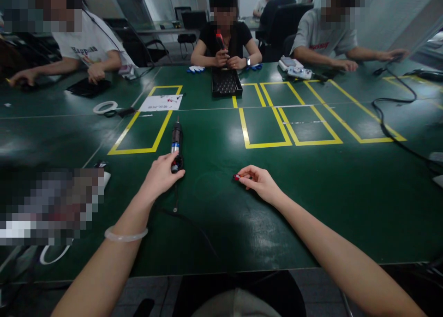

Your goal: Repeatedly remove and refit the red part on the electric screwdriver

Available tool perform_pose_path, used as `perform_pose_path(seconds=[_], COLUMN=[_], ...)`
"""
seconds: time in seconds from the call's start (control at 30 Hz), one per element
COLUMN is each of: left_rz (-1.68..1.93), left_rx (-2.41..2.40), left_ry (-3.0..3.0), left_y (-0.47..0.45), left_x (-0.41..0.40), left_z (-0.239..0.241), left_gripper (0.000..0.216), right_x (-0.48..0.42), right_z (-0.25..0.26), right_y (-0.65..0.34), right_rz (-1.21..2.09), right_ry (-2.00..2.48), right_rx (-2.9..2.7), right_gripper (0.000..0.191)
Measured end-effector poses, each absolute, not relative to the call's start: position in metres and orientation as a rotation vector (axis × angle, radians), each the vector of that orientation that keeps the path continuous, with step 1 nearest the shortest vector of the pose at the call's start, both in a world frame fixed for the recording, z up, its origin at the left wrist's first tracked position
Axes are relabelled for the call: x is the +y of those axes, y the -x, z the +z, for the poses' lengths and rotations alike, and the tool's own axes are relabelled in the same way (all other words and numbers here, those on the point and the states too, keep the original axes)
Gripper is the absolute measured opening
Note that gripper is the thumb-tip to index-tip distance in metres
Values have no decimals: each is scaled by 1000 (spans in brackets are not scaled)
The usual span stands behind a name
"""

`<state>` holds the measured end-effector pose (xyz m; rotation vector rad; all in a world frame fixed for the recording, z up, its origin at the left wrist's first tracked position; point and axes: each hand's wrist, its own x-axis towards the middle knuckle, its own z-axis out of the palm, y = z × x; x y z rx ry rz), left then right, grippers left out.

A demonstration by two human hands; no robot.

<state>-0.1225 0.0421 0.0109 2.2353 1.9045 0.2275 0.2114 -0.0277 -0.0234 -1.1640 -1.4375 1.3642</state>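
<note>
My left hand lies on the green table with its fingers closed on the near end of a black and blue electric screwdriver. The tool lies flat, tip pointing away from me, and its cable trails back toward the table edge. My right hand rests to the right, its fingertips pinching a small red part against the tabletop.
Yellow tape rectangles mark the table's middle. A black tray sits in front of the person opposite, who holds a red tool. A white sheet, a tape roll and a black cable lie further off. Other people sit at both far corners.
</note>
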Motion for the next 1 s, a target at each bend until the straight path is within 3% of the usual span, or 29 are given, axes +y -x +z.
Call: perform_pose_path(seconds=[0.2, 0.4, 1.0], left_rz=[286, 334, 460], left_rx=[1736, 1565, 1332], left_ry=[-2329, -2393, -2312], left_y=[45, -3, -9], left_x=[-5, -28, -31], left_z=[10, 10, 10], left_gripper=[73, 69, 59], right_x=[-30, -33, -35], right_z=[-23, -20, -16], right_y=[-213, -214, -214], right_rz=[1297, 1100, 861], right_ry=[1201, 1180, 1095], right_rx=[-1522, -1692, -1923], right_gripper=[28, 15, 3])
